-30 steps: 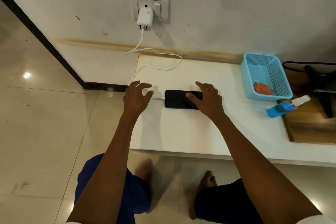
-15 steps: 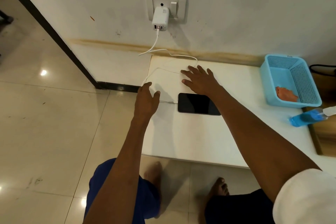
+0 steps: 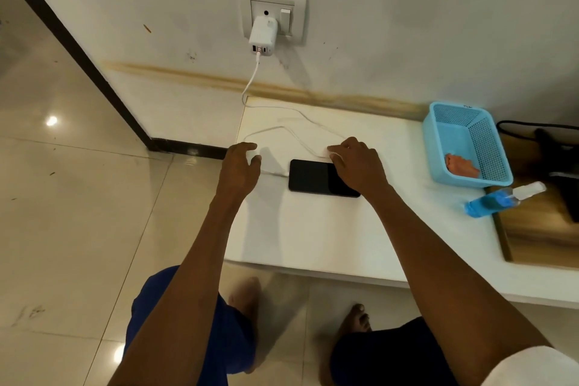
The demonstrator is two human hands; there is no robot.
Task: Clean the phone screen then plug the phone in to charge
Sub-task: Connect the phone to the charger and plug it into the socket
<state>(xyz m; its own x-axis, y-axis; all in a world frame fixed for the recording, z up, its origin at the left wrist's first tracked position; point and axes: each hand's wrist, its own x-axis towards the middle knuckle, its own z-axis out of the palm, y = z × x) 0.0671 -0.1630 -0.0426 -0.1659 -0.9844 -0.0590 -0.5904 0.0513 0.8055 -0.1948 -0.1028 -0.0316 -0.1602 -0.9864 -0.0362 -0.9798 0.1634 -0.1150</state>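
Note:
A black phone (image 3: pixel 310 177) lies face up on the low white table (image 3: pixel 313 235). A white cable (image 3: pixel 282 128) runs from the white charger (image 3: pixel 263 36) in the wall socket, loops over the table and ends in a plug at the phone's left end. My right hand (image 3: pixel 357 166) is over the phone's right part, and its curled fingertips pinch the cable loop just behind the phone. My left hand (image 3: pixel 239 166) hovers left of the phone by the cable plug, fingers loosely curled and holding nothing.
A blue mesh basket (image 3: pixel 438 141) with an orange cloth (image 3: pixel 462 166) stands at the right. A blue spray bottle (image 3: pixel 492 200) lies beside it, partly on a wooden board (image 3: pixel 539 235). The table's left edge drops to tiled floor. My bare feet are under the front edge.
My right hand reached flat past the phone to the cable loop, then drew back with its fingers curled on the cable. The left hand stayed left of the phone.

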